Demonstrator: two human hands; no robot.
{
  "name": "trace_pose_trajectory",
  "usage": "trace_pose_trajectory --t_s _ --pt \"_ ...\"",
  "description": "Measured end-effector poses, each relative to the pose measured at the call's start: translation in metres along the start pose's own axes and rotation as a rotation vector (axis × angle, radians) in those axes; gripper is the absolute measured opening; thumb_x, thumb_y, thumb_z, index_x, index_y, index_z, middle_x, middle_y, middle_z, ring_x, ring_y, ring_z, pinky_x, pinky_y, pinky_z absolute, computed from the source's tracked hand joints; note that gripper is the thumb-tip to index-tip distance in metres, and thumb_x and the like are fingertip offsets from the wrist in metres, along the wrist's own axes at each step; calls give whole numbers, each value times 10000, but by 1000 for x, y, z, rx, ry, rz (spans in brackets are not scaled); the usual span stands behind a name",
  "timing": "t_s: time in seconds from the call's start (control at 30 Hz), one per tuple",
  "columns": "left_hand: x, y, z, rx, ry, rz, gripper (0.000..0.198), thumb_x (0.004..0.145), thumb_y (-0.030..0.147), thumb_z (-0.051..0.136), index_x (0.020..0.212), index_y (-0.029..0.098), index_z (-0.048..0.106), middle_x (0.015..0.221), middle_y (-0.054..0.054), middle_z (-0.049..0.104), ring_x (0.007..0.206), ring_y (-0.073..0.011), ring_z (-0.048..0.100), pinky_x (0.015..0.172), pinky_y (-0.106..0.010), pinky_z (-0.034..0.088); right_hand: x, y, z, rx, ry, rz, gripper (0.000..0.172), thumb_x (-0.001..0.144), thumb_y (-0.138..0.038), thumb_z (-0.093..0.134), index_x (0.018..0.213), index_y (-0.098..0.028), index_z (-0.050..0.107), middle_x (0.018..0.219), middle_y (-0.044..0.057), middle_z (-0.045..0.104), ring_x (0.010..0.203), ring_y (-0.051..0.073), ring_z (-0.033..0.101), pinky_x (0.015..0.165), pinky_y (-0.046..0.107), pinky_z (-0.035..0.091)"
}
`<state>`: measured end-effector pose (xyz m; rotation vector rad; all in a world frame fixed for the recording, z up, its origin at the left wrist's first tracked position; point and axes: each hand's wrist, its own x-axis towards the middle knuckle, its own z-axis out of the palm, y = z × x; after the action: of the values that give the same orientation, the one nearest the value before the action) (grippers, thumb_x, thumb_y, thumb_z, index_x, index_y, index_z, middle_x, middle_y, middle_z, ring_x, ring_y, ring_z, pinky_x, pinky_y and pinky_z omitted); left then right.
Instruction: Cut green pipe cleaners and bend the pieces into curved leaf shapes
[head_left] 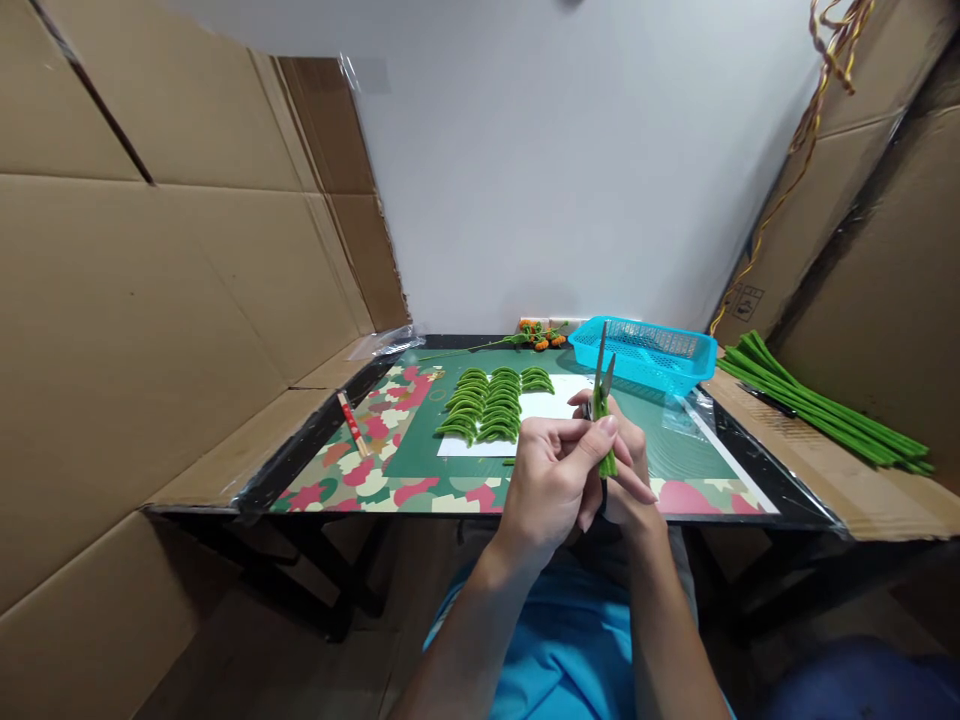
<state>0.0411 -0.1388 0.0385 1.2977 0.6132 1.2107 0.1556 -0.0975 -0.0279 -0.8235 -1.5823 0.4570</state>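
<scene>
My left hand (555,470) pinches a short bunch of green pipe cleaners (608,466) between thumb and fingers, over the table's front edge. Just behind it, my right hand (628,450) is closed around a pair of scissors (602,358), whose blades point up and stand slightly apart. The hands overlap, so the scissor handles and part of the right fingers are hidden. Beyond the hands, several curved green pipe cleaner pieces (501,405) lie in three columns on a white sheet of paper (551,408). The right column is the shortest.
A green mat (420,450) covers a patterned tabletop. A blue plastic basket (652,375) stands at the back right, beside long green pipe cleaners (825,405) and a black pen (766,400). Orange flowers (541,335) lie at the back; red-wrapped chopsticks (351,424) lie left. Cardboard walls flank the table.
</scene>
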Motion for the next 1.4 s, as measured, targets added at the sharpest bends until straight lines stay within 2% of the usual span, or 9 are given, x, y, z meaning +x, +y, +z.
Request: trace_pose_trajectory --t_s 0.37,0.53,0.77,0.93,1.07,1.13,1.2,1.3,1.4 --pt "2 -1 -3 -8 9 -26 483 951 521 696 745 90 766 594 -108 750 272 -35 329 281 -168 207 -1 -2 -1 -108 42 -41 226 1009 -392 537 1089 -212 649 821 -9 672 662 162 605 643 265 495" --pt "4 0 -4 33 -62 -66 526 927 571 705 696 100 738 607 -120 758 285 -35 317 299 -180 210 -1 1 -3 -170 81 27 231 1008 -386 502 982 -224 664 575 -53 508 537 167 510 628 282 486" --pt "0 3 -5 90 -115 -67 467 970 540 665 814 112 769 655 -106 777 305 -53 385 314 -191 244 7 -7 -14 -259 97 85 315 934 -398 584 1161 -198 669 662 -30 606 552 166 510 563 266 435" --pt "3 1 -11 160 -108 -81 490 980 567 631 856 113 766 661 -82 754 352 -66 425 369 -207 310 8 -4 -34 -401 189 249 439 823 -360 683 1234 -207 694 681 -17 667 568 188 578 573 278 426" --pt "13 -9 -26 429 -18 8 482 1025 555 558 878 140 754 566 -20 658 434 -95 447 483 -224 350 6 14 -55 -566 174 305 503 835 -329 661 1318 -193 696 957 102 793 804 279 730 729 356 528" --pt "17 -15 -35 680 42 20 462 1041 532 536 834 169 732 532 -2 603 491 -132 513 542 -245 362 3 24 -65 -617 148 298 514 837 -290 651 1333 -173 715 1105 150 803 971 319 757 856 406 556" --pt "20 -21 -44 1016 107 20 431 1056 480 522 801 196 721 600 -28 648 590 -183 602 584 -273 342 -1 34 -74 -650 149 311 492 835 -274 661 1302 -154 757 1179 172 799 1074 348 755 944 439 556" --pt "22 -28 -54 1324 19 45 417 1082 429 485 829 223 744 791 -73 753 778 -250 695 641 -304 324 -6 45 -86 -659 142 343 466 835 -269 684 1273 -146 788 1193 176 800 1091 361 764 961 442 566" --pt "22 -36 -61 1387 -34 49 430 1109 415 424 904 230 754 907 -91 787 860 -272 722 663 -313 327 -10 52 -93 -668 122 387 476 809 -252 726 1272 -166 792 1130 162 818 1034 361 785 907 426 589"
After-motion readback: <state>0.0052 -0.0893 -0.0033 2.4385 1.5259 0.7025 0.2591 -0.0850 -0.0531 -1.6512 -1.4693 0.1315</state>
